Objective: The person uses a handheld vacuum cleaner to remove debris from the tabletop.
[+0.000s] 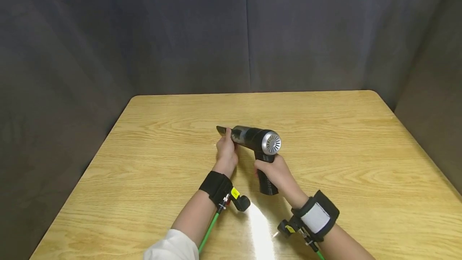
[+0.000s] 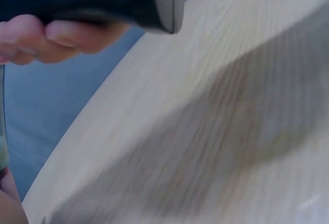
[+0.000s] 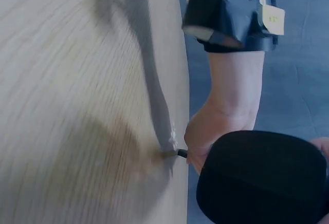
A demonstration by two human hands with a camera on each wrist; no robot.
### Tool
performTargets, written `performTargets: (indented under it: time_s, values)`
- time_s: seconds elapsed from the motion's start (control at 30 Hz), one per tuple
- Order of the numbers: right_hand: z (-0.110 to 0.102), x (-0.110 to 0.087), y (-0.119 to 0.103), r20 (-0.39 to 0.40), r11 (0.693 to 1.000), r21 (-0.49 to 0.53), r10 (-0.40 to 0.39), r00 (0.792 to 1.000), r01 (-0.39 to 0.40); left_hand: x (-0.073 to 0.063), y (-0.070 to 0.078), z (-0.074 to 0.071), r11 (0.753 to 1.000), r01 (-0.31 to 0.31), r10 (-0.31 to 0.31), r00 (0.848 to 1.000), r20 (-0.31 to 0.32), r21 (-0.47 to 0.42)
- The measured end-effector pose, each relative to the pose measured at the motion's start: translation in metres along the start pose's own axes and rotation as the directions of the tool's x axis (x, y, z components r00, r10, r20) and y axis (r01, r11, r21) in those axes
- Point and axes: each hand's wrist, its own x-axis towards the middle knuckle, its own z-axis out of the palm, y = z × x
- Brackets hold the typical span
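Note:
A black handheld vacuum cleaner (image 1: 252, 136) with a silver vented end cap is held above the table, its vent facing me. My right hand (image 1: 275, 169) grips the handle, fingers wrapped around it. At the far left end, my left hand (image 1: 226, 151) holds the flat dark nozzle (image 1: 221, 130), thumb on the near side. In the left wrist view, the right hand's fingers (image 2: 67, 36) curl under the dark handle (image 2: 103, 0). The right wrist view shows the handle's black base (image 3: 262, 178) large in front, partly covering the left hand (image 3: 216, 126).
A wood-grain table (image 1: 144, 163) spreads beneath both hands, with a bright light reflection near its front. Dark grey curtains (image 1: 187, 35) stand behind and at the sides. Both wrists carry black straps with small cameras; a green cable (image 1: 209, 232) runs along the left forearm.

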Motion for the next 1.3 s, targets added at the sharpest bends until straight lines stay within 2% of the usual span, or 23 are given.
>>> performTargets:
  time_s: [0.33,0.63,1.07,1.3]
  values:
    - [-0.027,-0.021,0.002,0.032,1.0,-0.009,0.03,0.999,-0.029,-0.025,-0.013,0.007,0.998,0.052,-0.051,0.997,0.055,-0.024]
    - [-0.042,-0.035,0.003,0.118,1.0,-0.014,0.017,0.993,-0.016,-0.043,-0.016,0.004,0.998,0.052,-0.05,0.996,0.079,-0.018]
    - [-0.045,-0.038,0.005,0.144,1.0,-0.013,0.003,0.99,-0.001,-0.047,-0.017,0.001,0.998,0.057,-0.055,0.996,0.077,-0.028]
    - [-0.05,-0.042,0.005,0.166,1.0,0.006,0.008,0.986,-0.009,-0.051,-0.019,0.0,0.998,0.068,-0.067,0.993,0.099,-0.011]
